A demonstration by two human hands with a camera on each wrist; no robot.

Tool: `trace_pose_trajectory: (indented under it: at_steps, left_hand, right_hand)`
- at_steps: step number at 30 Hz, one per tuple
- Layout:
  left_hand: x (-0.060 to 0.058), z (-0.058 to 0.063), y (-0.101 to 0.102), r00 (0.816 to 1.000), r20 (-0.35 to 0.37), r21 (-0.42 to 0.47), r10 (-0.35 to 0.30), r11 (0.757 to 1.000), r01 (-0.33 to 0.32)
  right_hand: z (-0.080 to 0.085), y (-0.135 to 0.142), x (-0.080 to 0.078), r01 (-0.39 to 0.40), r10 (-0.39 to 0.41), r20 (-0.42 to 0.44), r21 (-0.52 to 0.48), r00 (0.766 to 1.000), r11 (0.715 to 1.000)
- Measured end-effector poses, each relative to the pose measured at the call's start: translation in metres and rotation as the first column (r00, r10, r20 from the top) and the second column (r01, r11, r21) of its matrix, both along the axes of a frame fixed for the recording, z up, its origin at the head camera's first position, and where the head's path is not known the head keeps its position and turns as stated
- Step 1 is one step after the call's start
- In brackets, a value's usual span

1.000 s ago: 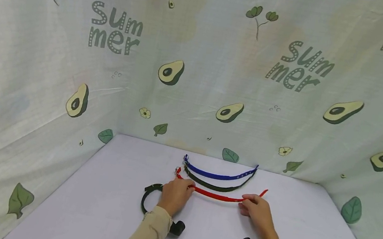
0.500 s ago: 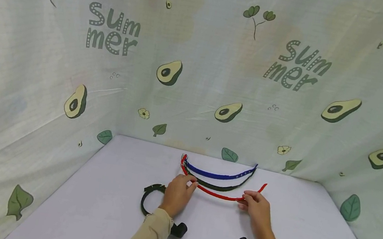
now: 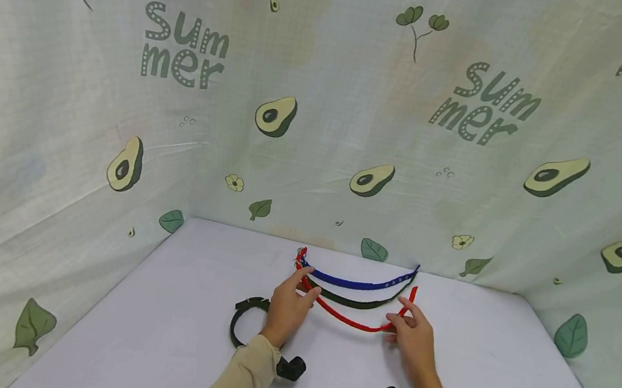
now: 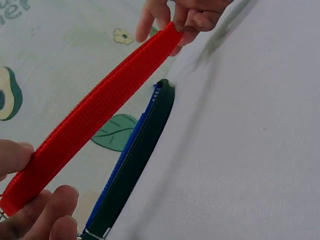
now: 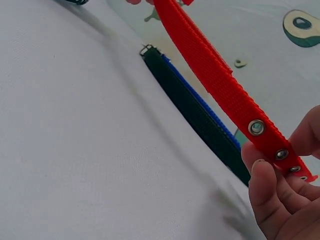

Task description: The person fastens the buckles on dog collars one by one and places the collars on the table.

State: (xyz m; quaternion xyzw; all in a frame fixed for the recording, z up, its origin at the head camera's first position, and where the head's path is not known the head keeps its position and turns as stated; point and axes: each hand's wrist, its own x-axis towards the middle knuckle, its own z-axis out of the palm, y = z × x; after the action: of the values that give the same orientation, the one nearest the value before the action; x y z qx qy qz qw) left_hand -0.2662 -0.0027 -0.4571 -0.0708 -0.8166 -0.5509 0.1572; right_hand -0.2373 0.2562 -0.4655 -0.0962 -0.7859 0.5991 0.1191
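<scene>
A red collar (image 3: 353,323) hangs in a sagging curve between my hands, above the table. My left hand (image 3: 286,312) pinches it near its buckle end, with thumb and fingers on opposite edges of the red webbing (image 4: 95,110) in the left wrist view. At the other end, my right hand (image 3: 416,349) pinches the strap among its metal eyelets (image 5: 256,127), and the tip sticks up past the fingers. Just behind lie a dark green collar (image 3: 355,304) and a blue collar (image 3: 352,285), side by side and both curved. The red buckle end overlaps their left ends in the head view.
A dark collar (image 3: 233,327) closed into a ring lies left of my left forearm, partly hidden by it. White table surface (image 3: 151,330) extends on both sides. A cloth printed with avocados (image 3: 372,180) stands behind and along the sides.
The red collar's buckle end has moved back and up to the other collars' left ends. My right hand has shifted slightly left, so the strap sags more and its tip points upward.
</scene>
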Motion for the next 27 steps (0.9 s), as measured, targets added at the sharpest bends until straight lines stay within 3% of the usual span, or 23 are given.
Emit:
trace_pose_trajectory:
  at_steps: [8, 14, 22, 27]
  left_hand:
    - [0.003, 0.003, -0.001, 0.995, 0.095, 0.025, -0.007, 1.0, 0.005]
    - [0.004, 0.007, -0.002, 0.99, 0.144, 0.042, -0.004, 0.999, -0.002]
    - [0.007, 0.006, 0.001, 0.984, 0.16, 0.179, -0.071, 0.983, 0.042]
    - [0.007, 0.006, 0.004, 0.982, 0.155, 0.254, -0.108, 0.965, 0.066]
  right_hand:
    - [0.0, 0.0, 0.0, 0.018, -0.019, 0.028, 0.033, 0.999, 0.999]
    - [0.001, -0.003, -0.001, 0.015, -0.015, -0.002, -0.006, 1.0, 1.0]
    - [0.003, -0.009, 0.001, 0.015, -0.015, 0.001, -0.087, 1.0, 0.996]
    - [0.005, -0.014, 0.003, 0.024, -0.024, -0.009, -0.072, 1.0, 0.997]
